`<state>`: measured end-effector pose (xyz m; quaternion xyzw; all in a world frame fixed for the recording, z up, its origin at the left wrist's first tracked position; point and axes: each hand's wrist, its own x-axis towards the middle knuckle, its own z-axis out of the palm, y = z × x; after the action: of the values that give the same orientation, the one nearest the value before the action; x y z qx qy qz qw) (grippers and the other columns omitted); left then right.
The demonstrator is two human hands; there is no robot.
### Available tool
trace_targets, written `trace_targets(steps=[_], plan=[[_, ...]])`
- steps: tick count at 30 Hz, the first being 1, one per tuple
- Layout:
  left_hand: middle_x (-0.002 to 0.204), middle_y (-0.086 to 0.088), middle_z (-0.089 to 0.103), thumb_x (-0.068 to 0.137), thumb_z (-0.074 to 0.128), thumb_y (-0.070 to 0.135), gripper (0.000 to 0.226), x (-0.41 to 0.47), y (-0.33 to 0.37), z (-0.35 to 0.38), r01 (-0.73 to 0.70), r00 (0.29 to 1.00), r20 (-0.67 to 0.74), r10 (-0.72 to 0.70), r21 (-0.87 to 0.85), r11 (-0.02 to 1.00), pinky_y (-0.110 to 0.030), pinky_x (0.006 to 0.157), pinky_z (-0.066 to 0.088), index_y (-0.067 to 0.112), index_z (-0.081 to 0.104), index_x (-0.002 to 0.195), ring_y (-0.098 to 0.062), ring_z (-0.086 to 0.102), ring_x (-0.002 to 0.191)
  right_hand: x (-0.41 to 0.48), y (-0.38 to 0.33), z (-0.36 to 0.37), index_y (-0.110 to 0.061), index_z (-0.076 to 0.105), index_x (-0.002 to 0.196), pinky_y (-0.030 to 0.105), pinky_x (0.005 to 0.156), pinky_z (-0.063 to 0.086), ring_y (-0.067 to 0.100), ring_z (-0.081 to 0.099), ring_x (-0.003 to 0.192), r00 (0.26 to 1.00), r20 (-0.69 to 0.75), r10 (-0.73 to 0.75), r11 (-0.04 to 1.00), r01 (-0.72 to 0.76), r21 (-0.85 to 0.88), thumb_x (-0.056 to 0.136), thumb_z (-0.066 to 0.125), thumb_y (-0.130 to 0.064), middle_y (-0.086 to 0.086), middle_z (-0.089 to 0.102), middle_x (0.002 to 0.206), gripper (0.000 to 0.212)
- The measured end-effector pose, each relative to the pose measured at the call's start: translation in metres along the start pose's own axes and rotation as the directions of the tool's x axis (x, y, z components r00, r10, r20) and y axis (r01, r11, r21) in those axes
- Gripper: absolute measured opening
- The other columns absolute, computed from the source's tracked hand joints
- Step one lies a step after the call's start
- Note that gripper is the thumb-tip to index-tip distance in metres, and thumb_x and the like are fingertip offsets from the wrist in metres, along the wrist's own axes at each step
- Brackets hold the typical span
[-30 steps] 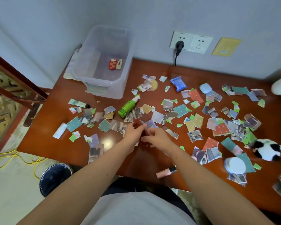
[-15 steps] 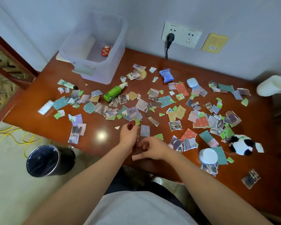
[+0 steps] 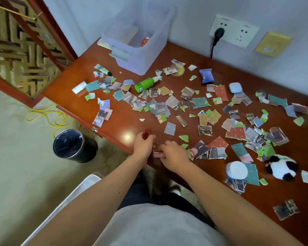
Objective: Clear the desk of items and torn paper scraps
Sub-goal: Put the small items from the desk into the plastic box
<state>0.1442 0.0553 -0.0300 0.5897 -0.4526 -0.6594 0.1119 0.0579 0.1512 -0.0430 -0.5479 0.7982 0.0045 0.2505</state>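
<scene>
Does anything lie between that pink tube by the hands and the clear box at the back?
Only low things: paper scraps and a green bottle lie between the pink tube and the clear box, whose top is open.

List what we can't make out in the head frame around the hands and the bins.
All head view.
- red-brown thing in the left hand: fingers cover most, identity unclear.
- pink tube in the right hand's grip: mostly covered, print too small.
- red item in the clear bin: blurred through the wall.
- trash can: inside too dark.
</scene>
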Motion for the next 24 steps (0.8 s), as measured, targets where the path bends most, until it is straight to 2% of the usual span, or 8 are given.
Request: trace_targets(steps=[3,6,8,10,13,16,20,24], plan=[[0.077,-0.007,0.058,0.088,0.059,0.018,0.021,-0.005,0.001,-0.004,0.0,1.0,-0.032,0.0,0.013,1.0,-0.037,0.068,0.053,0.007,0.056,0.106,-0.019,0.055,0.061,-0.001,0.0,0.002,-0.017,0.056,0.111,0.04,0.079,0.045,0.03,0.052,0.106,0.997,0.047,0.059,0.996,-0.062,0.071,0.096,0.047,-0.031,0.007,0.054,0.111,0.023],[0.074,-0.008,0.059,0.089,0.058,0.019,0.025,-0.007,0.004,-0.006,-0.016,0.999,-0.034,0.016,0.018,1.0,-0.029,0.056,0.047,0.005,0.056,0.11,-0.017,0.054,0.057,0.001,-0.003,-0.006,-0.012,0.053,0.101,0.042,0.075,0.047,0.031,0.057,0.089,0.962,0.133,0.237,0.872,-0.271,0.407,0.099,0.041,-0.04,0.009,0.055,0.098,0.03],[0.069,-0.007,0.056,0.092,0.056,0.019,0.025,-0.005,0.011,-0.007,-0.03,0.999,-0.017,0.031,0.015,0.999,-0.028,0.052,0.045,0.004,0.056,0.112,-0.016,0.051,0.053,0.004,-0.007,-0.019,-0.01,0.05,0.101,0.045,0.073,0.054,0.026,0.059,0.078,0.906,0.257,0.335,0.545,-0.409,0.732,0.1,0.04,-0.033,0.009,0.055,0.089,0.024],[0.068,-0.005,0.056,0.093,0.056,0.021,0.026,-0.004,0.021,-0.007,-0.044,0.999,-0.005,0.044,0.026,0.999,-0.026,0.05,0.045,0.007,0.054,0.115,-0.015,0.051,0.054,0.007,-0.009,-0.036,-0.006,0.051,0.108,0.038,0.065,0.057,0.022,0.059,0.072,0.846,0.403,0.35,0.151,-0.475,0.867,0.1,0.04,-0.021,0.011,0.055,0.086,0.02],[0.069,-0.004,0.055,0.094,0.055,0.018,0.025,0.001,0.041,-0.006,-0.092,0.995,0.024,0.092,0.014,0.996,-0.025,0.05,0.044,0.007,0.053,0.116,-0.015,0.051,0.055,0.015,-0.009,-0.058,-0.004,0.054,0.104,0.031,0.054,0.049,0.019,0.053,0.061,0.858,0.402,0.318,-0.106,-0.389,0.915,0.099,0.036,-0.02,0.01,0.055,0.079,0.025],[0.066,-0.004,0.054,0.093,0.055,0.018,0.017,0.01,0.072,-0.006,-0.145,0.989,0.045,0.143,0.053,0.988,-0.027,0.051,0.042,0.006,0.055,0.105,-0.016,0.049,0.053,0.029,-0.012,-0.083,-0.011,0.054,0.098,0.027,0.05,0.037,0.016,0.045,0.052,0.893,0.348,0.286,-0.194,-0.301,0.934,0.101,0.037,-0.031,0.004,0.053,0.068,0.027],[0.072,-0.005,0.054,0.089,0.058,0.02,0.013,0.029,0.122,-0.01,-0.241,0.968,0.096,0.232,0.09,0.966,-0.032,0.062,0.044,0.01,0.057,0.097,-0.018,0.05,0.061,0.059,-0.019,-0.122,-0.015,0.049,0.093,0.022,0.044,0.025,0.011,0.038,0.043,0.921,0.289,0.26,-0.221,-0.235,0.947,0.097,0.045,-0.051,-0.003,0.045,0.057,0.036],[0.064,-0.005,0.056,0.091,0.059,0.019,0.014,0.051,0.183,-0.019,-0.321,0.935,0.174,0.309,0.044,0.946,-0.025,0.046,0.046,0.006,0.056,0.087,-0.013,0.055,0.046,0.1,-0.028,-0.164,-0.014,0.052,0.089,0.019,0.038,0.021,0.009,0.033,0.039,0.943,0.186,0.276,-0.204,-0.132,0.97,0.096,0.049,-0.05,-0.003,0.043,0.054,0.037]])
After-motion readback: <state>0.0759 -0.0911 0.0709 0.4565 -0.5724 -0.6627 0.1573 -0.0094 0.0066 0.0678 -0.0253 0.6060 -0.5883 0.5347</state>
